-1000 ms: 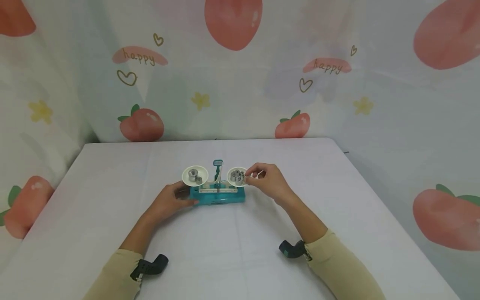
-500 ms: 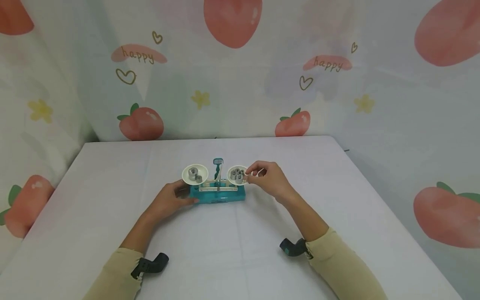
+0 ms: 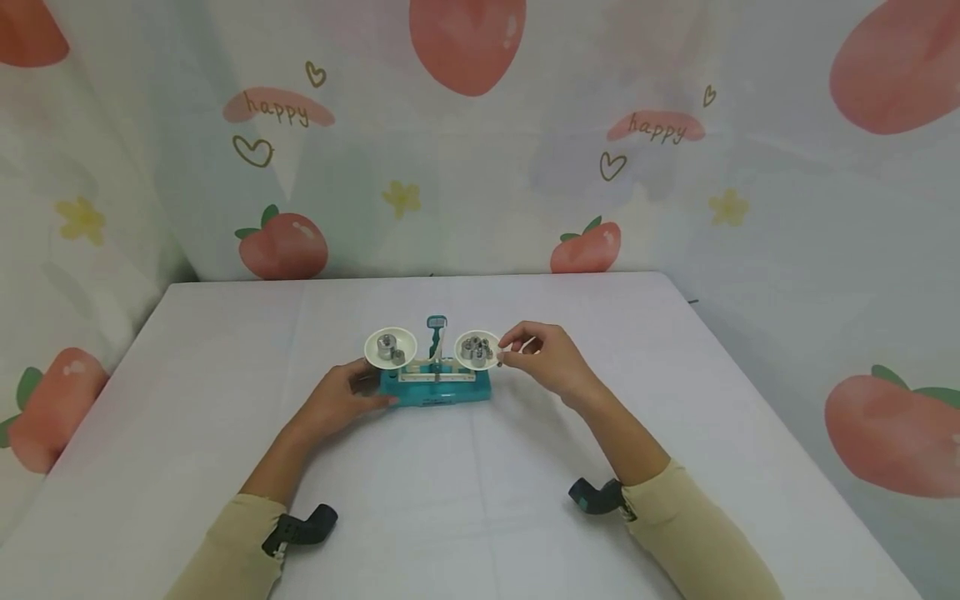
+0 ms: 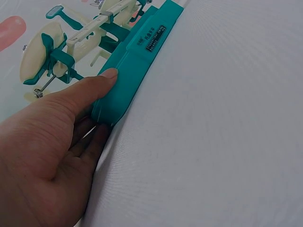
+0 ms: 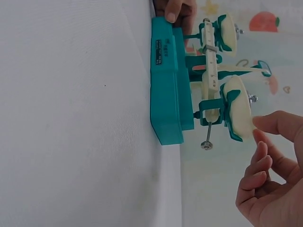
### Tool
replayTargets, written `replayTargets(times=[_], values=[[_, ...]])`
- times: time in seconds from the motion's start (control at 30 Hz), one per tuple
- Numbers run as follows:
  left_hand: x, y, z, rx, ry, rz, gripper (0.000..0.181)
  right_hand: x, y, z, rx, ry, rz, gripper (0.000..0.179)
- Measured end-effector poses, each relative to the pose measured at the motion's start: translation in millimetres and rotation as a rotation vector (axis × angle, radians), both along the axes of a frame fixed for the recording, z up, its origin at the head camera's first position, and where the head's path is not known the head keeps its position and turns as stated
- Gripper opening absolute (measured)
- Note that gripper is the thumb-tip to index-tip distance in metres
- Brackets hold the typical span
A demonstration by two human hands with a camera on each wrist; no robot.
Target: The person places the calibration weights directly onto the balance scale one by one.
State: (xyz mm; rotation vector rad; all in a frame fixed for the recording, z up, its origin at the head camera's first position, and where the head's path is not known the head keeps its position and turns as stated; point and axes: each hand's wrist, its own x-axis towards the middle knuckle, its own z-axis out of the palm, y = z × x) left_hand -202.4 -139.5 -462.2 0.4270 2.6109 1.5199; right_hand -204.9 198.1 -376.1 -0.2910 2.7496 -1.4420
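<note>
A small teal balance scale (image 3: 435, 390) with two cream pans stands on the table. My left hand (image 3: 347, 400) grips the left end of its base; in the left wrist view the thumb (image 4: 97, 90) lies on the front and the fingers go behind. The left pan (image 3: 369, 357) bears two silvery metal pieces (image 3: 388, 346). Several similar pieces (image 3: 476, 347) sit in the right pan (image 3: 461, 363). My right hand (image 3: 547, 354) is at the right pan's outer rim, thumb and forefinger close together; whether they pinch something is too small to tell.
A white cloth covers the table (image 3: 390, 500). Behind it hangs a curtain (image 3: 480, 167) printed with peaches, hearts and flowers. Black wrist cameras (image 3: 303, 529) are strapped to both sleeves. An adjusting screw (image 5: 207, 144) sticks out from the scale beam's end.
My right hand has shifted slightly right, from over the right pan's metal pieces out to its rim. My left hand stays on the base.
</note>
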Motion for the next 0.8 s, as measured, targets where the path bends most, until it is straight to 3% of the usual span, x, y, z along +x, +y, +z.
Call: replayTargets(times=[0.3, 0.6, 0.7, 0.8], values=[[2.0, -3.7, 2.9, -0.022, -0.009, 0.009, 0.074, 3.1, 12, 4.2, 0.014, -0.018, 0.02, 0.017], [0.2, -11.6, 13.8, -0.044, -0.029, -0.048, 0.073, 8.6, 30, 11.0, 0.075, 0.005, 0.065, 0.017], [1.1, -20.2, 18.9, -0.121, -0.012, -0.064, 0.073, 11.3, 33, 10.1, 0.148, 0.047, 0.049, 0.016], [4.9, -31.8, 25.3, -0.302, 0.075, -0.068, 0.074, 14.3, 32, 6.2, 0.288, 0.11, 0.026, 0.023]])
